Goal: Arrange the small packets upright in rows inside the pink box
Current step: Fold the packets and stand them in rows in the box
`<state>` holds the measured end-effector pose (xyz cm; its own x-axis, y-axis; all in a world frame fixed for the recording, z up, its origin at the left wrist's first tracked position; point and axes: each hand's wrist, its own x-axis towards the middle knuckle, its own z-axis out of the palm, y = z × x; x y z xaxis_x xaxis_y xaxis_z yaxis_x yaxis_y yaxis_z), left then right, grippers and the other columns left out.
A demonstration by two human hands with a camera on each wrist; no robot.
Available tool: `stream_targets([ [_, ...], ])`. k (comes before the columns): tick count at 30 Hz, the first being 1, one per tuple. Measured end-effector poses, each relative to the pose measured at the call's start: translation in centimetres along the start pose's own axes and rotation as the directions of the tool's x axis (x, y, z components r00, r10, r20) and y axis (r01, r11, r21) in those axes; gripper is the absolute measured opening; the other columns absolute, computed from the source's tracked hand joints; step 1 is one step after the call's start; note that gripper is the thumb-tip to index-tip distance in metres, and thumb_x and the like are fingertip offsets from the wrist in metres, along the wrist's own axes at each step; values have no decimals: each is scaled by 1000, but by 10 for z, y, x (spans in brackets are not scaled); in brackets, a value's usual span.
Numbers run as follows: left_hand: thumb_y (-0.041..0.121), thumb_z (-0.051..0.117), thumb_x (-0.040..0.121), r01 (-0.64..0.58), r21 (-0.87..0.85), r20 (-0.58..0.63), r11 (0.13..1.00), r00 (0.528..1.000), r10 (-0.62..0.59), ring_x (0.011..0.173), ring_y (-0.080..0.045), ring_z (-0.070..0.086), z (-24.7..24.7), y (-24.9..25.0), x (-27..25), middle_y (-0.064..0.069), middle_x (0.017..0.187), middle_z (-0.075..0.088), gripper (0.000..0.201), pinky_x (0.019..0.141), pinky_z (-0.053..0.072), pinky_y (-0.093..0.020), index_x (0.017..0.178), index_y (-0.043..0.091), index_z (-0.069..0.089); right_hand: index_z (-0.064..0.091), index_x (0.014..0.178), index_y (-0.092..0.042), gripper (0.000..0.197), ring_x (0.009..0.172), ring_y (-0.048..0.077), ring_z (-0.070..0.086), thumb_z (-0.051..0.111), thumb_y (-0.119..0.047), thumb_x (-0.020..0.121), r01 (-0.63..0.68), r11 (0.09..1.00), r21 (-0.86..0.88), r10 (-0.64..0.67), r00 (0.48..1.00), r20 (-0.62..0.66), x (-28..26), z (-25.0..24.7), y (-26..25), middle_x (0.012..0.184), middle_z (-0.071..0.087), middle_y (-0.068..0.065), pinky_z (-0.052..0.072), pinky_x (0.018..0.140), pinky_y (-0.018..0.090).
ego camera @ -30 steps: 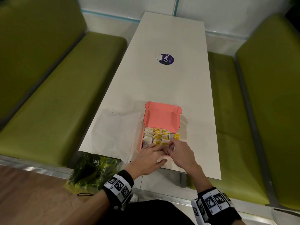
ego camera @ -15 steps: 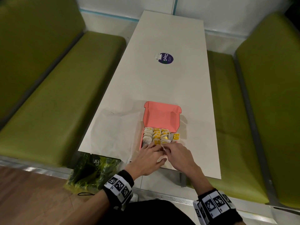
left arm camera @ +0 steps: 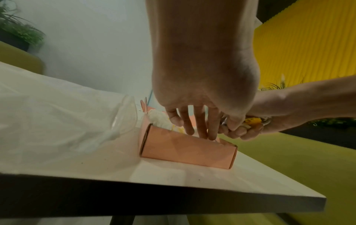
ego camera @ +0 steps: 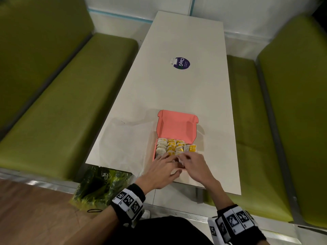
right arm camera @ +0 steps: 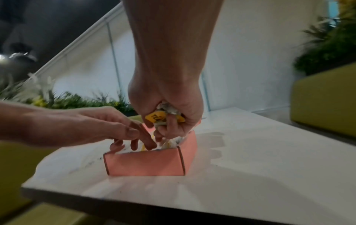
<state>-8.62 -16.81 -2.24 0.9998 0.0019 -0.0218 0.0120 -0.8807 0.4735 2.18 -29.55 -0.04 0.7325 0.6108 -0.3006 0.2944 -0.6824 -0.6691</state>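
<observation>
A: Where's the pink box (ego camera: pixel 177 128)?
B: Well nearer than the round sticker (ego camera: pixel 181 63); packets (ego camera: pixel 170 145) stand in rows inside.
A: Hands?
B: Left hand (left arm camera: pixel 194 94) loose, fingertips (left arm camera: pixel 210 136) dipped in; right hand (right arm camera: pixel 167 106) clenches a yellow packet (right arm camera: pixel 157 118) above the box.

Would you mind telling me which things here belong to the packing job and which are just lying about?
Part of the job:
pink box
packets in rows
held packets, gripped by the right hand
left hand, fingers in the box

Lying about:
clear plastic bag
purple sticker
green bag
</observation>
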Motion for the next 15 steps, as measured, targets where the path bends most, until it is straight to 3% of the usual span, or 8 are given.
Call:
stream_targets([
  [2, 39, 43, 99, -28, -66, -109, 997, 994, 20, 100, -18, 50, -8, 1, 2, 5, 111, 60, 31, 91, 46, -41, 106, 21, 67, 73, 85, -15, 39, 71, 23, 61, 44, -37, 99, -146, 908, 393, 185, 981, -62, 4, -7, -11, 77, 66, 8, 48, 63, 33],
  [4, 39, 46, 97, -15, -178, -219, 984, 975, -25, 101, -18, 53, -18, 5, 5, 4, 112, 61, 30, 87, 48, -39, 112, 20, 65, 72, 88, -16, 42, 62, 17, 57, 39, -40, 99, -231, 674, 702, 335, 942, -12, 6, -13, -23, 76, 62, 6, 44, 54, 27],
  [6, 40, 49, 95, 0, -309, -278, 951, 956, -90, 104, -16, 53, -29, 13, 8, 5, 113, 60, 32, 84, 50, -38, 119, 22, 60, 69, 97, -12, 41, 62, 16, 57, 39, -41, 99, -236, 436, 869, 378, 924, 61, 6, -16, -34, 77, 61, 7, 45, 54, 26],
  [7, 41, 51, 94, 4, -357, -278, 934, 954, -110, 104, -14, 53, -32, 17, 9, 6, 113, 59, 33, 84, 50, -39, 122, 24, 57, 68, 98, -13, 38, 60, 15, 58, 40, -39, 98, -239, 363, 901, 384, 919, 90, 6, -17, -40, 75, 61, 6, 47, 54, 25],
  [8, 41, 53, 92, 4, -390, -268, 921, 956, -118, 103, -12, 53, -35, 20, 11, 8, 112, 58, 35, 83, 50, -41, 125, 27, 53, 67, 98, -15, 33, 56, 14, 58, 43, -37, 96, -247, 316, 916, 388, 915, 112, 5, -17, -44, 73, 61, 5, 47, 53, 25],
  [11, 33, 57, 90, 15, -415, -213, 910, 970, -114, 103, -11, 53, -36, 21, 16, 8, 116, 57, 43, 85, 49, -44, 132, 33, 49, 67, 99, -18, 24, 56, 14, 55, 48, -28, 91, -249, 292, 923, 403, 908, 117, 6, -11, -50, 81, 62, 5, 45, 58, 28],
  [15, 33, 50, 95, 30, -436, -180, 900, 976, -120, 95, -10, 54, -34, 16, 17, 8, 116, 55, 35, 84, 50, -43, 128, 26, 58, 67, 97, -16, 22, 60, 16, 59, 48, -26, 92, -266, 250, 931, 387, 909, 156, 6, -8, -48, 79, 64, 4, 49, 59, 27],
])
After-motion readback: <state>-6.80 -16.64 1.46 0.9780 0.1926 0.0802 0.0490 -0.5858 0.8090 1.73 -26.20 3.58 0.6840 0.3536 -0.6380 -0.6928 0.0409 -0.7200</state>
